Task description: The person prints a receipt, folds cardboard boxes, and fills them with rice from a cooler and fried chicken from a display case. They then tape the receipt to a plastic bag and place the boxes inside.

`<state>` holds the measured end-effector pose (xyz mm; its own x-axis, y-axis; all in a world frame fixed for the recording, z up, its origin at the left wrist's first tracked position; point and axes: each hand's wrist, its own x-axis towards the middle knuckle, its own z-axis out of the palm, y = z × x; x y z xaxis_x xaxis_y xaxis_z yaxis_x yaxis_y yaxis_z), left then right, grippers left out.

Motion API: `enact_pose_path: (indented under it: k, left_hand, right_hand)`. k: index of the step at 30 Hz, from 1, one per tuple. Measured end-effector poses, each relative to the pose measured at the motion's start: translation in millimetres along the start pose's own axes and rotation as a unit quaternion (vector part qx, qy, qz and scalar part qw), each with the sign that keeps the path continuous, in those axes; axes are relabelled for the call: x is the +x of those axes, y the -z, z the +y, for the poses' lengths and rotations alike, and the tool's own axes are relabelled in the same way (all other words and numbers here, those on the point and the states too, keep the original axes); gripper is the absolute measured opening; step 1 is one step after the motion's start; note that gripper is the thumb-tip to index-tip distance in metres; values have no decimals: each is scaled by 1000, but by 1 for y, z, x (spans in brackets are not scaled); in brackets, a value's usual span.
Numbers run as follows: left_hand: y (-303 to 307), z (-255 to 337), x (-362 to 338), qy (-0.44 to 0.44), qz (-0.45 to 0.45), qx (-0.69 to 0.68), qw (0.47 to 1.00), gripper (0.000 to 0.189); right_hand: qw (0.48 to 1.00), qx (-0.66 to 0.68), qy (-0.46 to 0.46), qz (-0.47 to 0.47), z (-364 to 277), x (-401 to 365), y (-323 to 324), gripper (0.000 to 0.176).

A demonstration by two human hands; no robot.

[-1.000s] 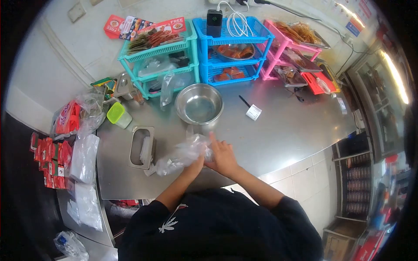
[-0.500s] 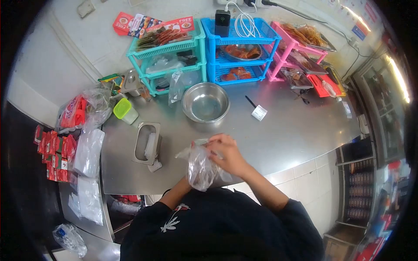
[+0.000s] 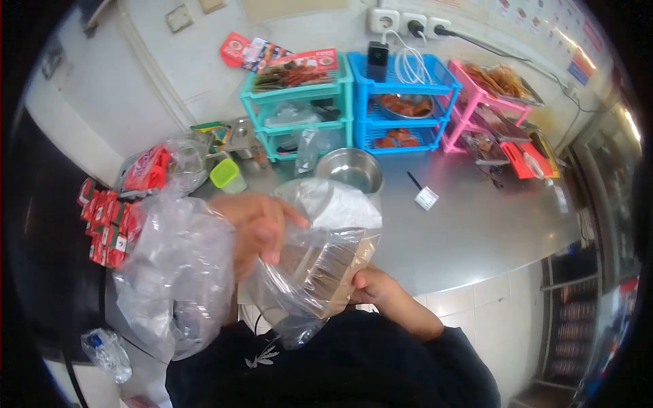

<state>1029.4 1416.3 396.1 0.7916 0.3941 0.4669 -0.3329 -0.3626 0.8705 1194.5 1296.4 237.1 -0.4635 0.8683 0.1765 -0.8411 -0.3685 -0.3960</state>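
Observation:
My right hand (image 3: 373, 284) grips the lower right edge of a clear plastic package (image 3: 320, 258) with a flat brown piece, like cardboard, along one side. The package is tilted in front of my chest, over the table's near edge. My left hand (image 3: 255, 231) is partly blurred, its fingers pointing right toward the package. A large crumpled clear plastic bag (image 3: 177, 272) hangs on the left side of that hand and seems gripped in it, though the hold itself is hidden. Behind the package stands a round steel bowl (image 3: 350, 170), partly covered.
Teal rack (image 3: 299, 102), blue rack (image 3: 408, 88) and pink rack (image 3: 476, 102) with food trays line the wall. A green-lidded tub (image 3: 226, 177) stands at left, near red boxes (image 3: 105, 221). A black-handled white item (image 3: 426, 197) lies on the steel table (image 3: 476, 231).
A small clear bag was between my hands; now the brown-sided package is in my right hand and a large bag is at my left. The view has shifted; the rectangular steel container is hidden.

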Motion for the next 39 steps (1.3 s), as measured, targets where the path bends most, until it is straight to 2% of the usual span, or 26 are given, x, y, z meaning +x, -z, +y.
enact_pose_path:
  k: [1,2,3,6,7,8,10,12,13,15,17,19,20,22,24,25,26,27,28,30,33,34,35,36,38,39]
  left_hand:
    - [5,8,1,-59,-14,-48,997,37]
    - [5,16,0,-92,72,88,989,41]
    - [8,21,0,-122,156,220,955,44]
    - [37,18,-5,-142,168,364,905,49]
    - [42,15,-12,-142,170,368,903,49]
    - [46,11,-20,-52,223,250,941,44]
    - [52,19,-34,37,275,129,952,45]
    - [55,38,-48,36,344,87,934,47]
    - [59,42,-60,22,354,113,928,48]
    - [63,58,-80,23,307,151,939,50]
    - [73,71,-100,40,219,151,963,52]
    - [67,87,-112,45,290,156,943,52]
    - [83,90,-125,55,281,151,946,52]
    - [115,94,-153,75,262,141,952,52]
    - [143,95,-171,94,209,398,888,47]
    - [156,94,-183,119,185,486,846,45]
    - [160,88,-193,128,186,480,848,45]
    - [163,81,-200,154,265,441,844,46]
    - [166,73,-210,179,342,399,832,47]
    - [187,55,-256,166,381,391,821,50]
    - [181,55,-285,164,415,417,791,51]
    - [173,55,-291,177,435,462,752,45]
    - [164,55,-295,190,455,506,708,40]
    - [155,56,-298,194,463,504,703,40]
    - [136,60,-301,258,468,522,664,33]
    - [126,55,-307,273,481,508,661,25]
  right_hand:
    - [994,-100,25,30,4,5,1,80]
    - [977,-200,52,60,7,11,1,81]
    - [977,-200,46,52,10,21,6,81]
    - [861,-415,240,169,21,57,21,76]
    - [826,-453,276,192,22,66,19,75]
    - [782,-519,294,180,22,72,15,78]
    - [678,-641,325,150,20,86,-3,86]
    - [557,-744,350,113,22,100,-19,93]
    - [561,-743,350,106,27,106,-26,93]
    - [818,-541,189,46,45,114,-42,90]
    - [963,-269,-5,-16,67,121,-55,88]
    - [977,39,-198,-70,87,134,-64,86]
    - [976,39,-202,-71,96,146,-66,86]
    - [989,-9,-112,-97,114,172,-71,88]
    - [960,-267,78,-25,132,195,-60,88]
    - [962,-263,72,-20,144,210,-53,88]
    - [882,-416,222,-7,154,225,-47,88]
    - [754,-550,359,5,161,236,-42,89]
    - [757,-552,351,9,162,241,-39,89]
    - [682,-715,148,-28,155,246,-33,75]
    - [555,-830,34,-45,129,249,21,33]
    - [516,-856,-23,-28,112,254,44,18]
    - [428,-902,-32,-35,96,257,61,13]
    - [337,-940,-38,-45,82,262,77,10]
    - [253,-937,-240,-10,79,275,127,13]
    - [253,-937,-238,-22,84,276,143,13]
